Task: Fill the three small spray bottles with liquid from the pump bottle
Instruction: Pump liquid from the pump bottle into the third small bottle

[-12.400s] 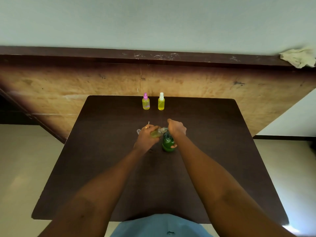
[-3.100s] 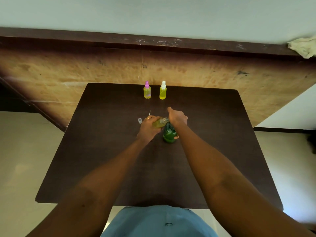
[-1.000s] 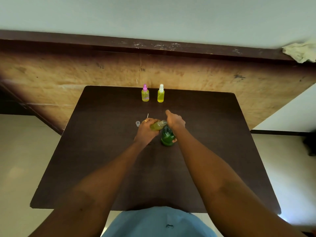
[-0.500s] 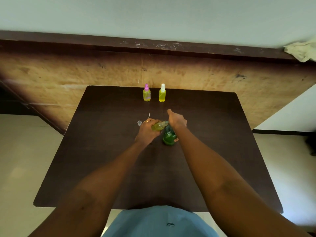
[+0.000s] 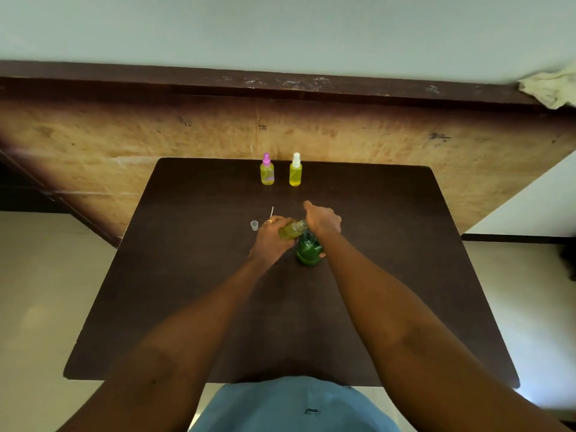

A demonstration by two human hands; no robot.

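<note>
While two capped, yellow-filled small spray bottles (image 5: 281,173) stand finished, our left hand (image 5: 271,239) grips the third tilted clear bottle (image 5: 291,229); our right hand (image 5: 322,220) presses the green pump bottle (image 5: 308,249), filling unfinished.

Pump head of green pump bottle (image 5: 308,251) hidden — right hand (image 5: 322,221) covers it.

Plain indoor room, could be office or classroom, can't tell which. I'm at a dark brown laminate table (image 5: 199,275) pushed against a worn plywood panel (image 5: 124,141) under a dark wooden ledge (image 5: 187,79), crumpled cloth (image 5: 551,88) on it, pale painted wall (image 5: 280,29), cream floor (image 5: 40,291).
</note>
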